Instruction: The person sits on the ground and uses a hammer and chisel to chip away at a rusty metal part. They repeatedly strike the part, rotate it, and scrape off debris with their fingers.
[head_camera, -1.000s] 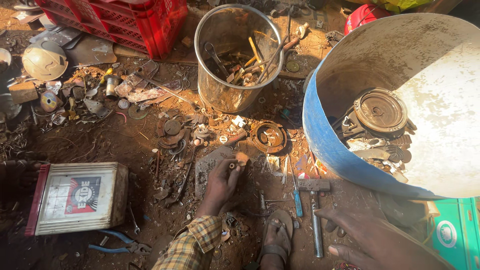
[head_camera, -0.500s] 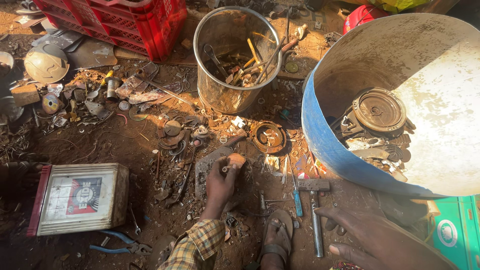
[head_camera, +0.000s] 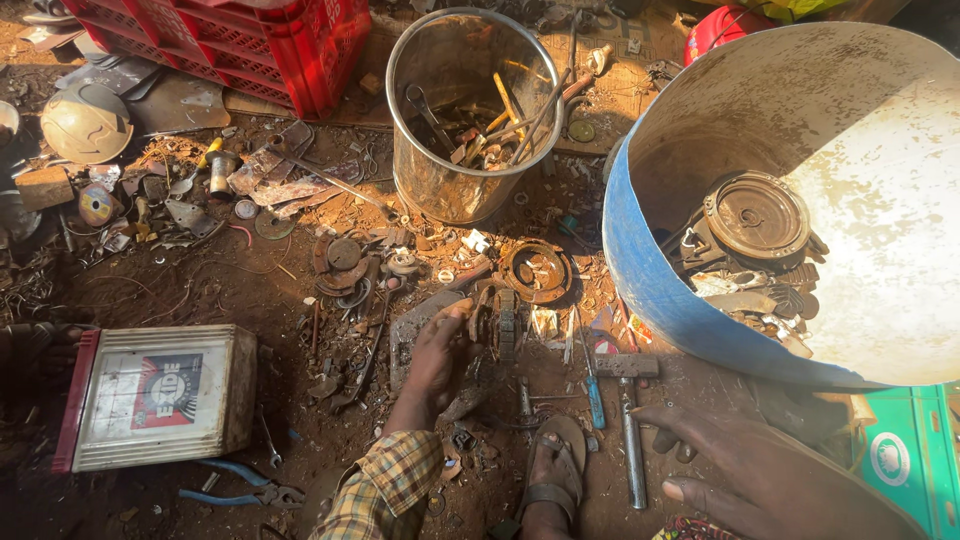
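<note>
Seen from above, over bare brown dirt littered with scrap. Left hand (head_camera: 437, 352), in a plaid cuff, stretched forward at centre, fingers curled around the near edge of a rusty toothed gear part (head_camera: 497, 322) standing on edge on the ground; grip partly hidden, so closed or merely resting cannot be told. Gear part just below a round rusted ring (head_camera: 537, 270) and beside a flat grey plate (head_camera: 410, 335) under the wrist. Right hand (head_camera: 745, 470) at lower right, fingers spread wide and empty, tips just beside a hammer (head_camera: 630, 420) lying flat with handle toward the viewer. Blue-handled screwdriver (head_camera: 592, 385) just left of the hammer. Sandalled foot (head_camera: 552, 475) between the two hands. Metal bucket (head_camera: 470, 110) upright at top centre, holding spanners and rods. Red crate (head_camera: 230, 45) at top left. Large blue drum (head_camera: 640, 270) at right, tilted open toward the viewer, white inside, with round dark discs (head_camera: 755, 215) and loose scrap in its lower wall. Boxy white battery (head_camera: 155, 395) with red edge at lower left, well apart from the hands; blue-handled pliers (head_camera: 240, 490) just below it. Dented helmet (head_camera: 85, 122) at upper left among small scraps. Green box (head_camera: 905, 455) at lower right corner, under the drum rim.
</note>
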